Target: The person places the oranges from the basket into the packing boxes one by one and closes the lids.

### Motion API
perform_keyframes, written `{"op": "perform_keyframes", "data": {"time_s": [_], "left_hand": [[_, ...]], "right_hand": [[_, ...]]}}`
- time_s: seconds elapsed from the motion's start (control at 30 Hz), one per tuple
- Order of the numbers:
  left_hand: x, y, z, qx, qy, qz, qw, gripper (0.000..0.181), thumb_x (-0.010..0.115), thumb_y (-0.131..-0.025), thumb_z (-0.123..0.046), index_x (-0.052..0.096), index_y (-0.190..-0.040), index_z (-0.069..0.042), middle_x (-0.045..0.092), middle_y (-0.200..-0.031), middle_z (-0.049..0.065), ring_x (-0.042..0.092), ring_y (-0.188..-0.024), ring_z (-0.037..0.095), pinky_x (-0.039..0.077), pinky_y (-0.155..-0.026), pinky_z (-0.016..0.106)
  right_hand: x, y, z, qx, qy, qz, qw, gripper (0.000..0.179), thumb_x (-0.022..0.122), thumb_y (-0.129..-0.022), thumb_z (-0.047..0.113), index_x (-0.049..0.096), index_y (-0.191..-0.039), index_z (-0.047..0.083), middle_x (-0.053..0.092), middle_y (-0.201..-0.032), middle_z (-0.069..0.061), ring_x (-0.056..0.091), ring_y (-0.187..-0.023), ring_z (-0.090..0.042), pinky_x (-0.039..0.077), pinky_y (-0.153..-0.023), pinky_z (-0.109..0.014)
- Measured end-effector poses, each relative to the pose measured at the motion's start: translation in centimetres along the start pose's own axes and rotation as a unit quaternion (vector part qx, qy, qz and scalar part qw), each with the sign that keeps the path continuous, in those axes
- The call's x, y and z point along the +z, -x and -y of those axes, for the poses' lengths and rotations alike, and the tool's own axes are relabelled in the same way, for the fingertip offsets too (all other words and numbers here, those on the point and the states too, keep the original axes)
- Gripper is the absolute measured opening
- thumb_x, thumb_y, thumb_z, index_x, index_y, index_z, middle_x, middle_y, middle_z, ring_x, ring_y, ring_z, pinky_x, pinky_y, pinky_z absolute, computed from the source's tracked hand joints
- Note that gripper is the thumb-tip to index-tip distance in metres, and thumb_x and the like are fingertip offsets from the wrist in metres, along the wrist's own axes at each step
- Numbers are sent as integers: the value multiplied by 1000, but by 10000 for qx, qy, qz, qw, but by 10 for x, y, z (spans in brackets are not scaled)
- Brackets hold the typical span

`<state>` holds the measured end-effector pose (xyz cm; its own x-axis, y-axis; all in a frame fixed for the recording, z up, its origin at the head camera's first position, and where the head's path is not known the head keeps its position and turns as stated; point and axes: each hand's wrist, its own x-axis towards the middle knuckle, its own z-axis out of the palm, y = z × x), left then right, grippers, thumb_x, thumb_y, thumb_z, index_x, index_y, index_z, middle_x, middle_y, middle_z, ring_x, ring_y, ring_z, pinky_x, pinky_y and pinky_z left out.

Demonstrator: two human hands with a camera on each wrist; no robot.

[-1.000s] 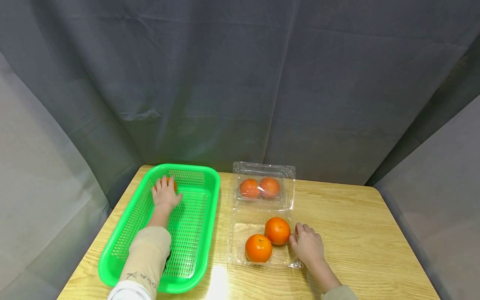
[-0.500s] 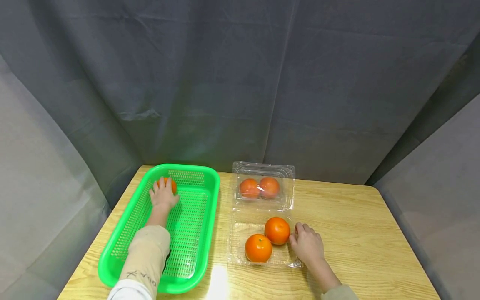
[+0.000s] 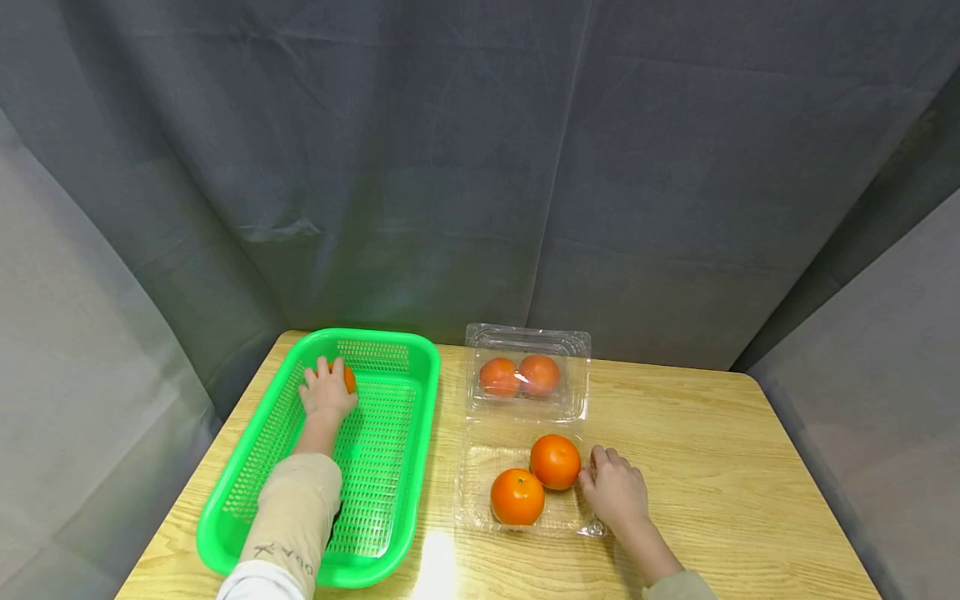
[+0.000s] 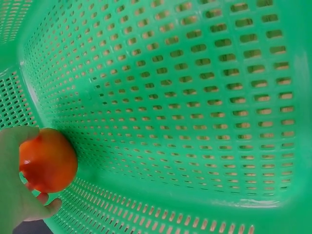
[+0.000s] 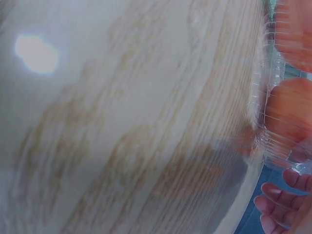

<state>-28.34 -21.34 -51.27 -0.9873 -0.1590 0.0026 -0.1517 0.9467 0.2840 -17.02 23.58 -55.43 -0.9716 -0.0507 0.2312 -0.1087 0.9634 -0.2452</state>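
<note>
Inside the green basket (image 3: 427, 392), at its far left, my left hand (image 3: 327, 395) holds an orange (image 3: 348, 379). In the left wrist view, the thumb lies over the top of that orange (image 4: 51, 161) and the fingers curl under it. A clear plastic clamshell container (image 3: 480, 454) lies unfolded at mid-table. Two oranges (image 3: 517, 497) sit in its near half; two more (image 3: 539, 375) show through its far half. My right hand (image 3: 617, 490) holds the container's right edge, thumb over the rim beside an orange, fingers outside.
The wooden table (image 3: 720, 467) extends right of the container. A grey curtain (image 3: 420, 183) hangs behind the table's back edge, with pale grey panels at both sides. The basket's raised rim surrounds the left hand.
The left hand has shifted slightly left and its fingers have closed around the orange in the basket. The right hand and the container have stayed in place.
</note>
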Motion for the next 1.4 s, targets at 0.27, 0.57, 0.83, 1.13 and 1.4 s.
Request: {"op": "perform_keyframes", "data": {"time_s": [0.27,0.57,0.83,1.13,1.4], "left_hand": [[0,4,-2,-81,53,-41,9999,79,67,-75,-23,27,-140,-6,20,-131,28,25,-115,50,36,-86,61],[3,6,-4,-53,72,-62,9999,80,69,-74,-21,27,-140,-7,21,-132,29,25,-116,50,38,-85,59],[2,9,-7,92,81,-233,9997,77,74,-71,-22,34,-134,-4,26,-127,29,28,-113,51,41,-81,59],[8,9,-12,283,203,-353,9988,79,77,-71,-24,35,-134,-3,26,-127,28,29,-112,49,44,-78,56],[3,9,-24,570,367,-641,9956,76,78,-68,-25,40,-131,-4,30,-123,26,31,-108,46,47,-73,52]], "right_hand": [[1,0,-1,35,-4,58,10000,15,57,-79,21,47,-76,10,45,-69,-4,47,-61,-24,37,-54,-39],[0,0,0,1,-6,39,10000,15,57,-79,21,47,-75,10,45,-69,-3,47,-61,-23,36,-54,-38],[-2,0,0,2,-4,45,10000,15,57,-79,21,47,-74,10,44,-68,-3,47,-61,-23,37,-54,-39],[-1,0,-1,-15,0,44,10000,16,57,-79,21,46,-74,10,44,-67,-3,46,-60,-23,36,-52,-38],[-1,0,0,-2,-20,52,10000,15,57,-79,21,47,-75,10,45,-68,-3,47,-60,-23,37,-53,-38]]}}
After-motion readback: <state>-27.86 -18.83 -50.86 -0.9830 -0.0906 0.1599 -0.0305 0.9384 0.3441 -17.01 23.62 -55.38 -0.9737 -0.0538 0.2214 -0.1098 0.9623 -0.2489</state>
